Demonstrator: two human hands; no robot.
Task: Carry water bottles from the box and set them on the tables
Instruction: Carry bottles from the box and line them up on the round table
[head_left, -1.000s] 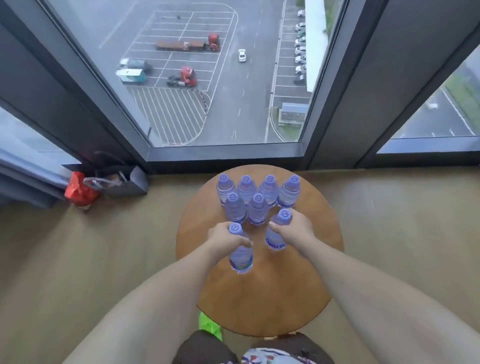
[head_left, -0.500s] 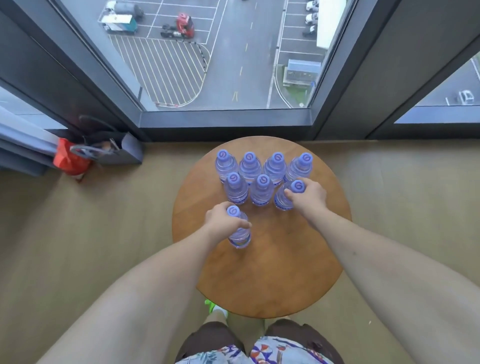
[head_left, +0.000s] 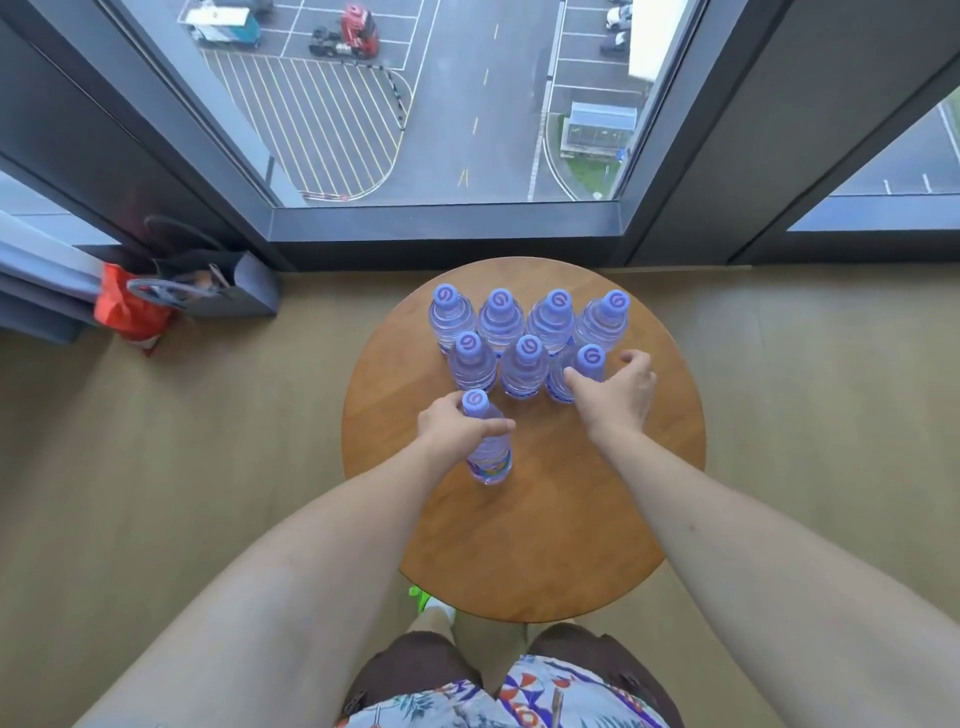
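On the round tabletop, the left hand grips a bottle that should settle upright before release, while the right hand, fingers spread, hovers around the third-row bottle.

Left hand gripped upright bottle on round wooden table. Right hand, fingers loosely spread, touched nearest bottle of cluster. Seven-bottle cluster stood just beyond both hands. Red bag on floor far left of left hand.

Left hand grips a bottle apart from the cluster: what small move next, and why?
Probably slide the clear plastic bottle in the left hand forward to the rows on the round wooden table and let go; it stands alone.
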